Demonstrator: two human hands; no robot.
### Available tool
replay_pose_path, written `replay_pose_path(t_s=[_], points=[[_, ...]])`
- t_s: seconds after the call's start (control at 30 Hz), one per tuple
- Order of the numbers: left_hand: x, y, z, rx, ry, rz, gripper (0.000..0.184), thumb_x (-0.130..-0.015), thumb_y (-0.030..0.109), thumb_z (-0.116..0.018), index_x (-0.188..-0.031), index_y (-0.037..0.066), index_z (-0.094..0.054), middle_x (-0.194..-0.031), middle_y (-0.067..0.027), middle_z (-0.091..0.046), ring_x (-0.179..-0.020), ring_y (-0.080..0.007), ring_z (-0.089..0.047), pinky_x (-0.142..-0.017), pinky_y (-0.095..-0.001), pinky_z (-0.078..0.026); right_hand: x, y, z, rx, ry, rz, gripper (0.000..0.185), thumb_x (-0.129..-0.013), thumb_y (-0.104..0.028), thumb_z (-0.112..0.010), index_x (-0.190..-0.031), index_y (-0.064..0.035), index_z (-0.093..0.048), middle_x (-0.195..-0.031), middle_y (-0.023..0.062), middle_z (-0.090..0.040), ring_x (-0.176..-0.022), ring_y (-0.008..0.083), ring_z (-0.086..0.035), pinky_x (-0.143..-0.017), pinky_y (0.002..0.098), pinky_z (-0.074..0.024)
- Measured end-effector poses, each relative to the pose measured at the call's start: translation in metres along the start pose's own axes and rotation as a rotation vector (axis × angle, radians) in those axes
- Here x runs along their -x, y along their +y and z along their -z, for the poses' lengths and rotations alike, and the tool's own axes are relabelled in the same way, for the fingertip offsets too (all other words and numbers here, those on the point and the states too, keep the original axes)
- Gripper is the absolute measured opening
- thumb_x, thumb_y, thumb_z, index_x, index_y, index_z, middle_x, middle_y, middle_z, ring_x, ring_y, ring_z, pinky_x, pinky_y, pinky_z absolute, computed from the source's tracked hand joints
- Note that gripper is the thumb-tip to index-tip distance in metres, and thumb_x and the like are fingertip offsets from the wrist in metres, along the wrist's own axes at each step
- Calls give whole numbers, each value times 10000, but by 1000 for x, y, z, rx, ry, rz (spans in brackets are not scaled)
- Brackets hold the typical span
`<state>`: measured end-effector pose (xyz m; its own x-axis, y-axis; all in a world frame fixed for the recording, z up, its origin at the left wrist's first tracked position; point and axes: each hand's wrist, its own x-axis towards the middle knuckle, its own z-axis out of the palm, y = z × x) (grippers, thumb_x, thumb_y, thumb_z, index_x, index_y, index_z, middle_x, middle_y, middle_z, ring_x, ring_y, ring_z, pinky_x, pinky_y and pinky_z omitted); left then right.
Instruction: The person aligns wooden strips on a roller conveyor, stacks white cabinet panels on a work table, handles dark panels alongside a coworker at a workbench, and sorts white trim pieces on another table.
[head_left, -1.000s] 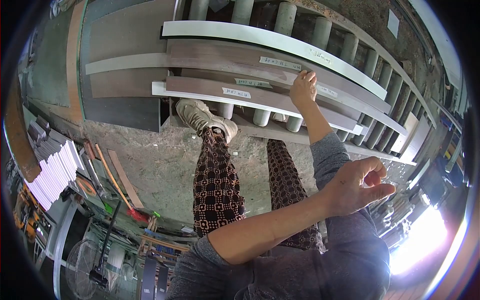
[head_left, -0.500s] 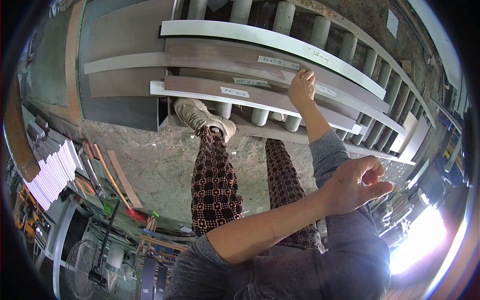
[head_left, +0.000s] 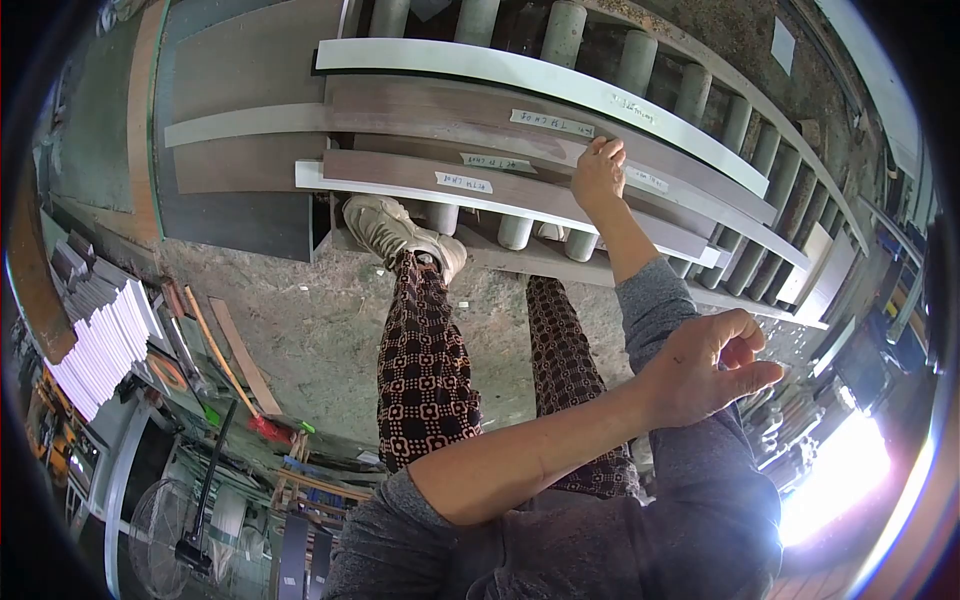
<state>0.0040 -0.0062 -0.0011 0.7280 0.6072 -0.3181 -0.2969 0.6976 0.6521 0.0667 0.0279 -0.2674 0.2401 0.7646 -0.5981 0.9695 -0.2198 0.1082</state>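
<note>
My right hand (head_left: 600, 175) is closed, its fingertips bunched on a long brown-grey board (head_left: 430, 105) at the end of a handwritten tape label (head_left: 551, 123). Anything pinched in those fingers is hidden. Another label (head_left: 645, 180) lies just right of that hand. My left hand (head_left: 705, 365) hangs in the air in front of my body, across my right sleeve. Its fingers curl loosely, the thumb stands apart, and I see nothing held. Nearer me is a second long board (head_left: 400, 170) with a white edge, also carrying a label (head_left: 464, 182).
A white-edged strip (head_left: 480, 68) lies along the far side of the boards. They rest on a roller conveyor (head_left: 635, 62). My shoe (head_left: 385, 230) is close to its near edge. Stacked white strips (head_left: 110, 345) and a standing fan (head_left: 165, 535) are on the left.
The whole view has shifted very slightly to the left. Both hands keep nearly the same pose and place.
</note>
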Motion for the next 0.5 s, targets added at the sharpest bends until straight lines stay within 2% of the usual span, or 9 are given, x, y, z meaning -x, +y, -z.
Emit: replay_pose_path(t_s=[0.2, 0.3, 0.4, 0.5], points=[[0, -1, -4, -96, 62, -71, 493, -792, 493, -618, -885, 17, -527, -764, -75, -573, -698, -157, -549, -643, -295, -453, 0, -1, 0, 26, 2, 1, 609, -784, -96, -573, -1238, 183, -280, -1253, 394, -256, -1175, 491, -368, -815, 388, -516], [0, 7, -2, -286, 38, 8, 458, -797, 448, -623, -889, 11, -522, -792, -106, -576, -763, -217, -564, -731, -352, -448, 0, -2, 0, 39, 13, -1, 606, -788, -105, -572, -1236, 187, -286, -1259, 394, -261, -1176, 490, -372, -807, 388, -521], [6, -4, -8, -675, 200, -144, 458, -813, 422, -600, -959, -8, -534, -871, -150, -589, -868, -291, -557, -845, -417, -392, 1, -3, 0, 76, 32, 8, 601, -788, -109, -572, -1230, 190, -295, -1255, 396, -276, -1167, 491, -385, -800, 388, -525], [8, -9, -11, -802, 240, -202, 497, -838, 423, -553, -1039, -31, -538, -965, -187, -590, -965, -332, -530, -929, -444, -324, 1, -3, -2, 101, 47, 12, 603, -788, -115, -573, -1230, 189, -297, -1249, 398, -287, -1157, 492, -397, -792, 387, -529]])
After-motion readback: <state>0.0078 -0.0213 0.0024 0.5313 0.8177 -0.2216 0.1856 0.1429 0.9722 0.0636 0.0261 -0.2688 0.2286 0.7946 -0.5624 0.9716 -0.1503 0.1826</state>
